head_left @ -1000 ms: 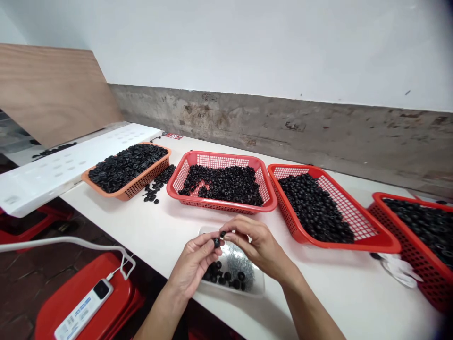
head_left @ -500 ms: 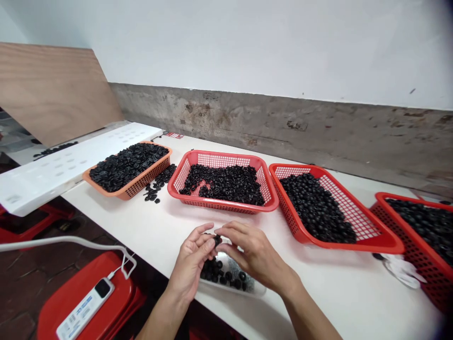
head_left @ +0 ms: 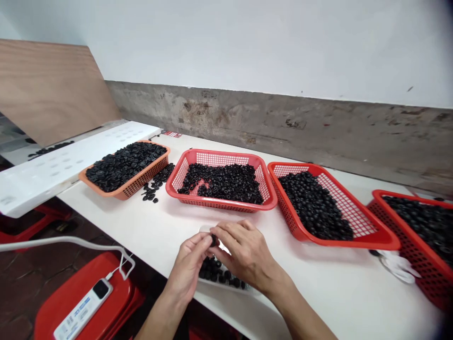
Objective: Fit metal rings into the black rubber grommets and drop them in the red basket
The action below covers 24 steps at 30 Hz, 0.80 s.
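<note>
Left hand [head_left: 189, 262] and right hand [head_left: 244, 252] meet at the near edge of the table, the fingertips of both pinched shut on one small black part [head_left: 213, 240]. The part is held just above a clear shallow tray [head_left: 220, 286] of similar black pieces.

Room: white wall [head_left: 247, 42] with a bare concrete band [head_left: 283, 123] at its base; a wooden board [head_left: 49, 89] leans far left.

Surface: white table [head_left: 141, 222], running left to right. A white panel [head_left: 71, 160] lies at its left end. Four mesh baskets stand in a row beyond the hands: an orange basket [head_left: 139, 181] of flat black rings, then three red baskets [head_left: 219, 204] of black parts. Loose rings [head_left: 155, 184] lie between the orange basket and the first red one.

Near left, below the table: a red stool [head_left: 116, 293] carrying a white power strip [head_left: 83, 309].
</note>
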Available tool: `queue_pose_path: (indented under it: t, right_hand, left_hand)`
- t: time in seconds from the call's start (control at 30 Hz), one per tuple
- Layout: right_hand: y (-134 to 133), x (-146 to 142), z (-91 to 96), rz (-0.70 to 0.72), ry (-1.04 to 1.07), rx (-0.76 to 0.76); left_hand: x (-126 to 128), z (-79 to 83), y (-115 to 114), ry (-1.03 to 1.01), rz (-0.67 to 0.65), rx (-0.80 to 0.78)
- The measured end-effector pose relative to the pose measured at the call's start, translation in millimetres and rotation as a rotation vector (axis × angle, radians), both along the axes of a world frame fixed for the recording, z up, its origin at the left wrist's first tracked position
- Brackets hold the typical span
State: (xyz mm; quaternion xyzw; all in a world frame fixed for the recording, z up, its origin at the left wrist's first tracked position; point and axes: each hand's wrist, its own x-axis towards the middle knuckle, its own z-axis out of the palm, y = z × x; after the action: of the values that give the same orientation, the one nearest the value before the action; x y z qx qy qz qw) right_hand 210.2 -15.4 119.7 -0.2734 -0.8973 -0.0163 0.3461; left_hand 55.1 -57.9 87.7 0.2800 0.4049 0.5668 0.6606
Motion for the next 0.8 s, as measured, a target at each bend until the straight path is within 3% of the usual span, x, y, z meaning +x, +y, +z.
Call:
queue_pose_path:
  t: [0.13, 0.43, 0.8]
  right_hand:
    - [-1, -4, -3.8, -0.038, -0.048, -0.008]
    - [0, -6, -14.3, -0.056, -0.072, 0.179]
    - [-1, -6, -10.9, -0.049, 0.012, 0.25]
  left_hand:
    - [2, 2.9, -1, 0.038, 0.031, -0.013]
    - [7, 2.2, -3, 0.092, 0.085, 0.006]
    - [-4, -5.2, -9, 0.126, 0.021, 0.076]
